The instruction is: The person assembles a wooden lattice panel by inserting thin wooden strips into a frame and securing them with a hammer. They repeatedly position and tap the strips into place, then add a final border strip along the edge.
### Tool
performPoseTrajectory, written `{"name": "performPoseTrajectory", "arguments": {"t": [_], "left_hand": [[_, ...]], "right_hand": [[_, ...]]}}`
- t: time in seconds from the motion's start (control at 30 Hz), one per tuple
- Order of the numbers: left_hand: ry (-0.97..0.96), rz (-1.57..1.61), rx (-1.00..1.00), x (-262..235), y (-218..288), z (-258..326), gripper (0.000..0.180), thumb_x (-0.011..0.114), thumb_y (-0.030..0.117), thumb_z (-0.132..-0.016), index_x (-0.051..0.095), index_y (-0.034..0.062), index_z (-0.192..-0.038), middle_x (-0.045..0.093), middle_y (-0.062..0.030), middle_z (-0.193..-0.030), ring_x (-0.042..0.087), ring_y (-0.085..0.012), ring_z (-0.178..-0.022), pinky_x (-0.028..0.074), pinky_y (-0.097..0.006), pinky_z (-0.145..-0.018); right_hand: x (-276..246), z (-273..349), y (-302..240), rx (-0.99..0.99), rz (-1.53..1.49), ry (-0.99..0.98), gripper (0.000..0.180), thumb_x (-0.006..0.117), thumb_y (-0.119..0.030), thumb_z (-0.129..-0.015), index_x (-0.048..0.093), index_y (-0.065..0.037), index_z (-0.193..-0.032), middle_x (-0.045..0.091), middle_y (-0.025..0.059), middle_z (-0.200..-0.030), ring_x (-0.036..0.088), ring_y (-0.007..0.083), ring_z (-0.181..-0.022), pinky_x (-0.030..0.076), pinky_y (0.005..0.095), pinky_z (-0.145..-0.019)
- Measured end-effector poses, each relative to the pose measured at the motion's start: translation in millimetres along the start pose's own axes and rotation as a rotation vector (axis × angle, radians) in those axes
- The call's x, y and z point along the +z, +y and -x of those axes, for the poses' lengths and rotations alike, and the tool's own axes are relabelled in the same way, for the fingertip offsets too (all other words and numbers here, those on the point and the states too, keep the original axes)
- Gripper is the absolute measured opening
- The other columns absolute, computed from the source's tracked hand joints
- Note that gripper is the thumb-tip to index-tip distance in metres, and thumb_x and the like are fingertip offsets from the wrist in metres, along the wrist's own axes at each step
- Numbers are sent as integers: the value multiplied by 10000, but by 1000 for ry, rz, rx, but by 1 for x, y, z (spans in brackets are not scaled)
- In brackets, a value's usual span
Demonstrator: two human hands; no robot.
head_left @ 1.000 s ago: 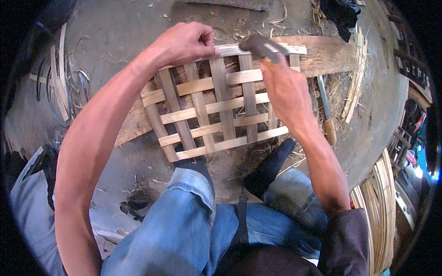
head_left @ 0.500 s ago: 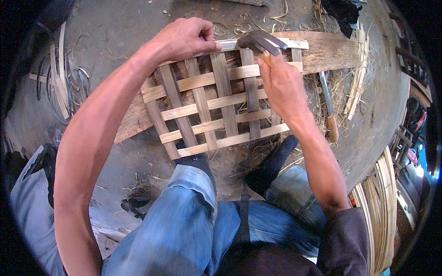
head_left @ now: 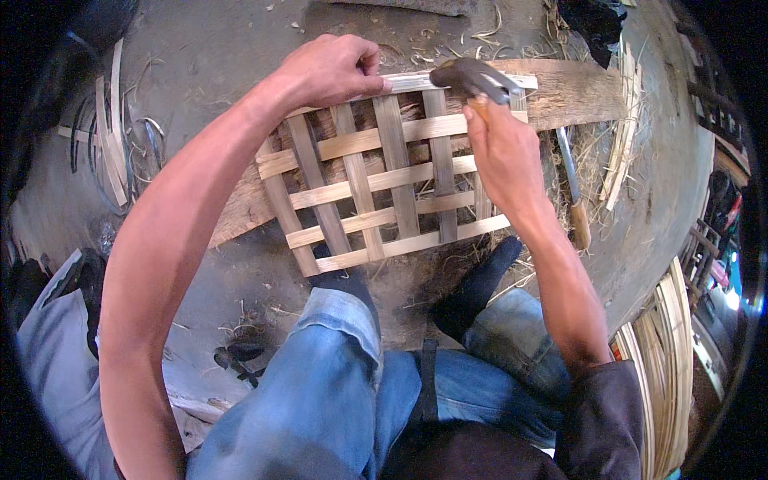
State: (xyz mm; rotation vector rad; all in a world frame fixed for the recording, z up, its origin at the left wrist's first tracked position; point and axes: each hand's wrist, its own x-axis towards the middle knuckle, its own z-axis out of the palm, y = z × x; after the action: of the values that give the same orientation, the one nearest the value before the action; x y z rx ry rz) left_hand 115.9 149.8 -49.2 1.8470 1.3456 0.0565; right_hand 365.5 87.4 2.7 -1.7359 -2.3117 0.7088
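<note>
Shifted slightly to the right since the preceding frame, the hammer (head_left: pixel 474 78) has its head over the far strip (head_left: pixel 412 83) of the woven slat lattice (head_left: pixel 394 144), near its crossing with a darker slat; the lattice sits slightly to the right in the view, though some of this may be camera movement. Such a change suggests that the hammering is being directed at this crossing while the far edge is kept steady. Whether the hammer's face touches the wood cannot be told. Left of the hammer, the left hand (head_left: pixel 340 70) has its thumb and curled fingers pinching the far strip. The right hand (head_left: pixel 508 160) has its fingers wrapped around the hammer's short visible handle. The open-gapped lattice lies across a broad wooden board (head_left: pixel 578 94), its near left corner beside a dark-socked foot (head_left: pixel 344 284). To the right, a long tool with a wooden handle (head_left: pixel 579 226) lies on the floor (head_left: pixel 652 208); farther right are loose pale strips (head_left: pixel 627 132).
</note>
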Motion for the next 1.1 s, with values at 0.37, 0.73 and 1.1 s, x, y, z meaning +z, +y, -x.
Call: {"name": "performPoseTrajectory", "arguments": {"t": [0.37, 0.73, 1.1], "left_hand": [[-213, 254, -50, -63, -71, 52, 389, 581, 463, -946, 626, 79, -993, 592, 18, -863, 526, -97, -840, 456, -304, -752], [-22, 288, -9, -9, -38, 53, 324, 621, 355, -949, 599, 32, -936, 616, -54, -816, 539, -139, -775, 461, -348, -700], [88, 238, -114, 7, -6, 38, 276, 674, 299, -906, 632, 32, -962, 651, -96, -846, 603, -204, -796, 504, -375, -749]], "right_hand": [[7, 5, 11, 84, -66, 63, 233, 516, -227, -1011, 550, -18, -1106, 620, 233, -730, 626, 412, -673, 450, 477, -576], [2, 0, 24, 47, -86, 150, 254, 501, -238, -1027, 543, 12, -1033, 584, 231, -709, 591, 401, -625, 416, 441, -552], [-2, 1, -10, -29, -138, -23, 216, 487, -213, -1014, 485, -14, -1096, 620, 264, -764, 616, 472, -739, 447, 548, -615]]}}
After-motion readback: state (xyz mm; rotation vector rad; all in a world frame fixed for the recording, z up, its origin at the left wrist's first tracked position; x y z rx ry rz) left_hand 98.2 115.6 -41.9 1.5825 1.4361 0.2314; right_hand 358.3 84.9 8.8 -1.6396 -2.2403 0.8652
